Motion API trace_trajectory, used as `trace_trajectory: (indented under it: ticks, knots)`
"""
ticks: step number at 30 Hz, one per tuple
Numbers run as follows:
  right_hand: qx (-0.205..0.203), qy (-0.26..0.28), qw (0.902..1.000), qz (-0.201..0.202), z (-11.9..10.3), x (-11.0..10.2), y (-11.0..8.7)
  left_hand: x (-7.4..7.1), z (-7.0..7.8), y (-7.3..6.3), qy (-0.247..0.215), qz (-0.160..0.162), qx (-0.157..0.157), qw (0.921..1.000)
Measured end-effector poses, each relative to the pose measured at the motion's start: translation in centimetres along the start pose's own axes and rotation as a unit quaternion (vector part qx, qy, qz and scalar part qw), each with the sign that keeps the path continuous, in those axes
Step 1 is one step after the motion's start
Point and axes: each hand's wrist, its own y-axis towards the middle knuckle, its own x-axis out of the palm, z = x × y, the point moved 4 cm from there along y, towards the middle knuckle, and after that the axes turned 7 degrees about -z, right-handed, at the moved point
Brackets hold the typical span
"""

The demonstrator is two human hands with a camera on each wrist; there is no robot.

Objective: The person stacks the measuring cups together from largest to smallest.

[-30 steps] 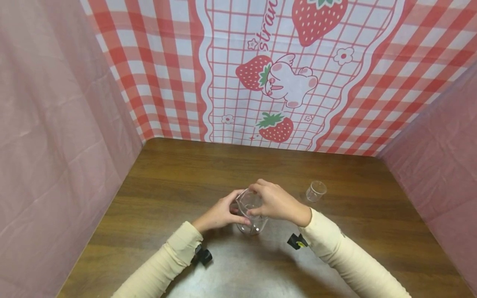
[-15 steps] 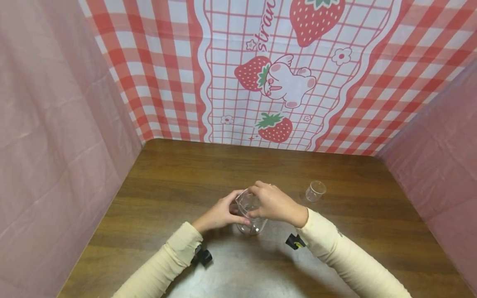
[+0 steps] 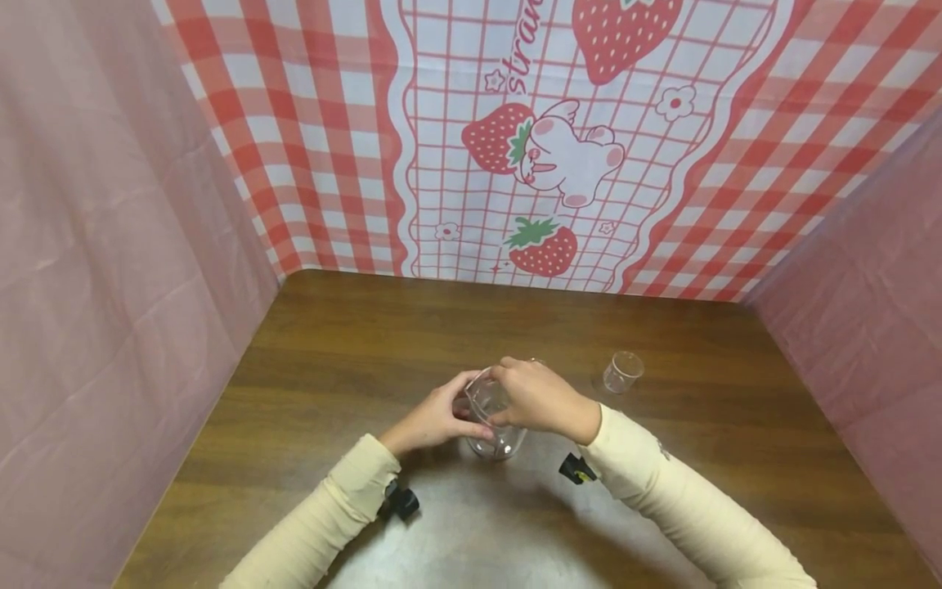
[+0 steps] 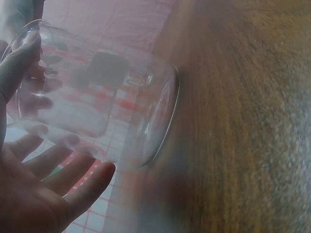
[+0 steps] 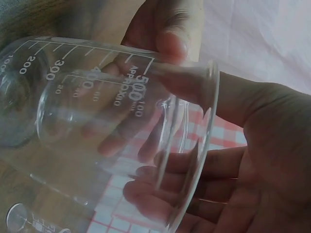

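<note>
sleeves (image 3: pixel 684 499) — cream, wrinkled | wrist units (image 3: pixel 405 503) — black, boxy | right unit (image 3: pixel 571 468): yellow mark (image 3: pixel 585 473)

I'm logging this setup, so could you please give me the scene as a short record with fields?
Left hand: holds the large beaker
Right hand: at its mouth, seemingly holding the smaller beaker
Nesting: smaller beaker inside large beaker
Highest marks: 500 (large beaker), 100 (smaller beaker)
Separate beaker: on the wooden table, right of the hands
Backdrop: strawberry-print cloth

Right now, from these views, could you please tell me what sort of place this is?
Probably a makeshift, curtained booth set up for tabletop work: a wood-look table sits between pink drapes, with a strawberry-patterned cloth hanging behind it.
</note>
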Motion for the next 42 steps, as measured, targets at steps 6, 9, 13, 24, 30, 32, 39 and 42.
trace_trajectory:
  ticks: [6, 9, 13, 24, 30, 32, 39, 42]
  knots:
    - [0.009, -0.011, 0.9996, -0.024, -0.2, 0.2, 0.4, -0.1, -0.1, 0.0, 0.0, -0.002, 0.004, 1.0]
    - [0.005, -0.023, 0.9993, -0.028, -0.3, 0.5, 0.5, -0.1, -0.1, 0.0, 0.001, -0.003, 0.005, 1.0]
    - [-0.006, -0.031, 0.9993, -0.02, -0.4, 0.8, 0.6, -0.1, 0.0, 0.0, 0.003, -0.003, 0.006, 1.0]
    - [-0.01, -0.036, 0.9992, -0.01, -0.4, 1.3, 1.0, -0.1, 0.0, 0.0, 0.006, -0.001, 0.004, 1.0]
    - [-0.006, -0.034, 0.9993, -0.015, -0.4, 1.4, 1.1, -0.1, 0.0, -0.1, 0.01, -0.003, 0.01, 0.9999]
    - [-0.005, -0.034, 0.9993, -0.016, -0.5, 1.4, 1.1, -0.1, 0.1, -0.1, 0.01, -0.002, 0.011, 0.9999]
    - [0.008, -0.023, 0.9993, -0.03, -0.5, 1.5, 1.3, -0.2, 0.1, -0.1, 0.007, -0.001, 0.008, 0.9999]
    - [0.013, -0.022, 0.9991, -0.034, -0.6, 1.5, 1.3, -0.2, 0.2, -0.1, 0.006, -0.002, 0.011, 0.9999]
